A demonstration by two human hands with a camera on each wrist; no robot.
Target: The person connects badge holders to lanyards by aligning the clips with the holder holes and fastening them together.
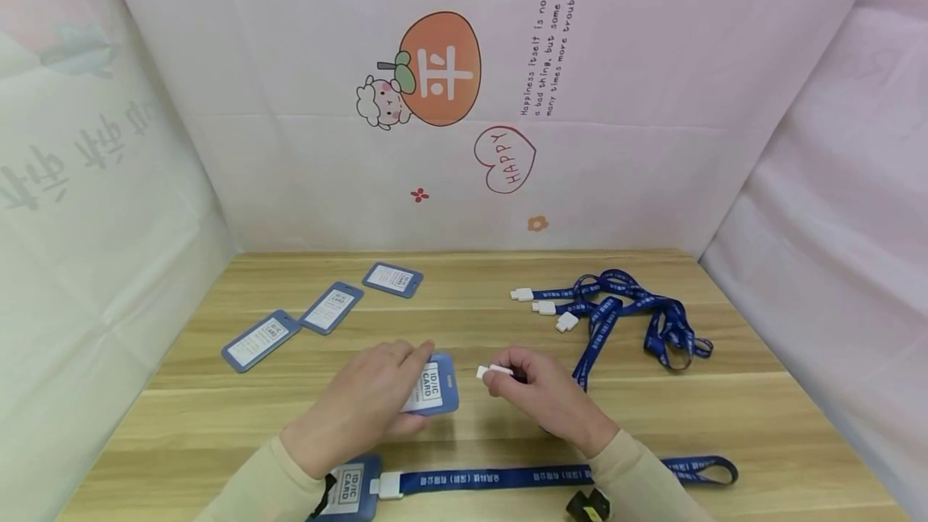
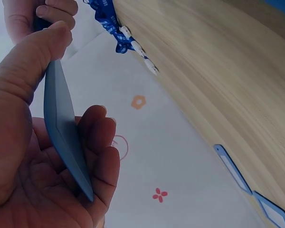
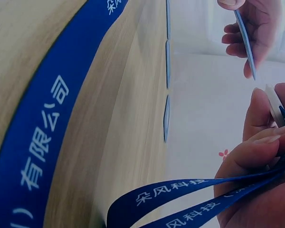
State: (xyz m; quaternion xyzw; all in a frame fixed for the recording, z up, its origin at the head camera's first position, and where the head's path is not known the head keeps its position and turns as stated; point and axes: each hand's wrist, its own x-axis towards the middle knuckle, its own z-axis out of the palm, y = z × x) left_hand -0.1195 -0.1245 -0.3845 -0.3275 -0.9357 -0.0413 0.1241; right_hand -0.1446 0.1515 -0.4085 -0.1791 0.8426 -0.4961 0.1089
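My left hand [image 1: 370, 389] grips a blue ID card holder [image 1: 432, 385] along its sides, its slotted end facing right. In the left wrist view the holder [image 2: 61, 118] shows edge-on between thumb and fingers. Just to the right, my right hand [image 1: 547, 397] pinches the white plastic clip [image 1: 496, 371] of a blue lanyard. The lanyard strap [image 3: 166, 190] runs through the right palm and loops below it in the right wrist view. A small gap separates clip and holder. Under the forearms lies another card holder [image 1: 351, 490] joined to a lanyard [image 1: 500, 477] by its white clip [image 1: 390, 485].
Three more card holders [image 1: 261, 341] lie at the back left of the wooden table [image 1: 449, 304]. Several blue lanyards [image 1: 616, 296] with white clips are heaped at the back right. Printed white cloth [image 1: 326, 103] hangs behind and on both sides.
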